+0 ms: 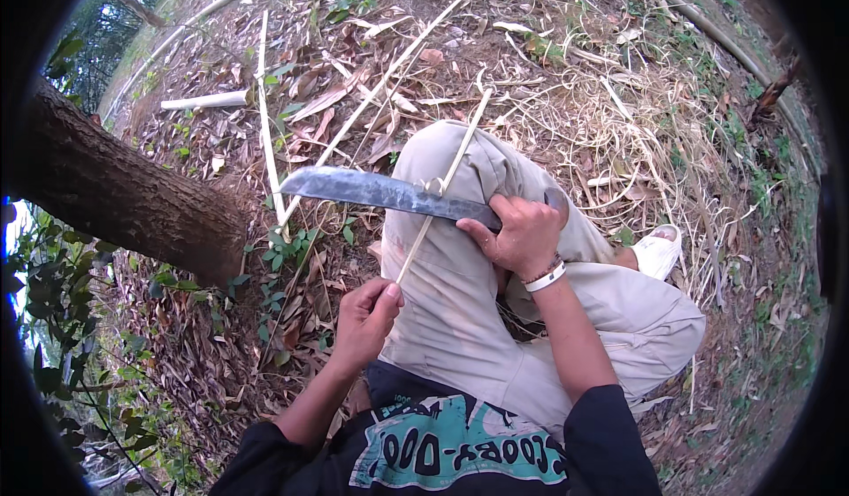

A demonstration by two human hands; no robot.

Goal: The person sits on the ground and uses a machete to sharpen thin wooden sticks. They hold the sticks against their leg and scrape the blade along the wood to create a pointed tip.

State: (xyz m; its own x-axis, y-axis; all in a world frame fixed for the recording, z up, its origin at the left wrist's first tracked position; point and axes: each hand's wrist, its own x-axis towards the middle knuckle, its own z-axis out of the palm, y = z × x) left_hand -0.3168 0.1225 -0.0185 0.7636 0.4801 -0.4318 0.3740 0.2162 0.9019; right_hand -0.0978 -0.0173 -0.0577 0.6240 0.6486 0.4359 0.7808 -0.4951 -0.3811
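Observation:
A thin pale strip, seemingly split bamboo [464,145], runs slantwise over my raised knee in light trousers. Its near end is pinched in my left hand [364,321], thumb pressed on top. My right hand [523,231] is wrapped round the handle of a machete [371,190], whose broad dark blade points left across the strip. The blade lies over the strip at the knee, and a small curled shaving [432,185] stands where they cross. Most of the machete's handle is hidden inside my right fist.
A tree trunk [133,191] leans in from the left beside green leaves. Longer pale strips [380,85] lie on the leaf-strewn ground ahead. A heap of curly shavings [566,116] spreads to the right of my knee. My white shoe [657,253] rests at the right.

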